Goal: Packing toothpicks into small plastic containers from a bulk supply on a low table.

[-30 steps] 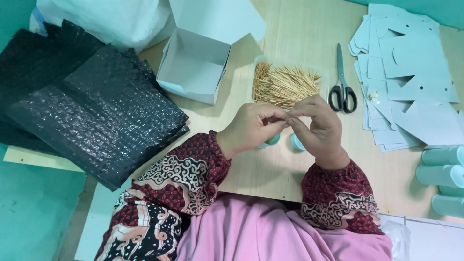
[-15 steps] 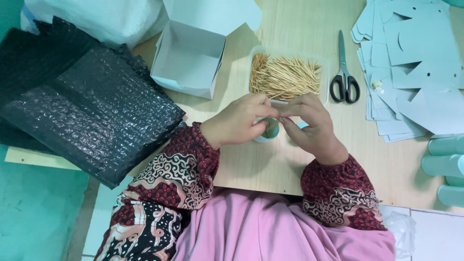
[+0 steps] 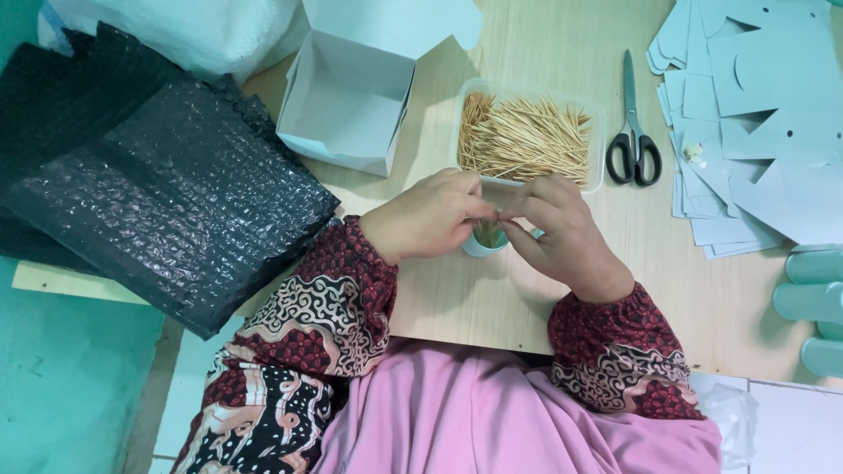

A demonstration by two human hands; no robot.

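Note:
My left hand and my right hand meet over a small pale teal cup standing on the wooden board. Thin wooden sticks stand in the cup, and the fingertips of both hands pinch around them. Just beyond my hands lies a clear plastic tray holding a heap of toothpicks.
An open white cardboard box stands at the back left. Black bubble-wrap bags are piled on the left. Black-handled scissors lie right of the tray, beside a stack of flat pale blue box blanks. Teal cups lie at the right edge.
The view has shifted closer, so the tray and box sit lower in frame. My hands have come down onto the small cup and now hold sticks in it.

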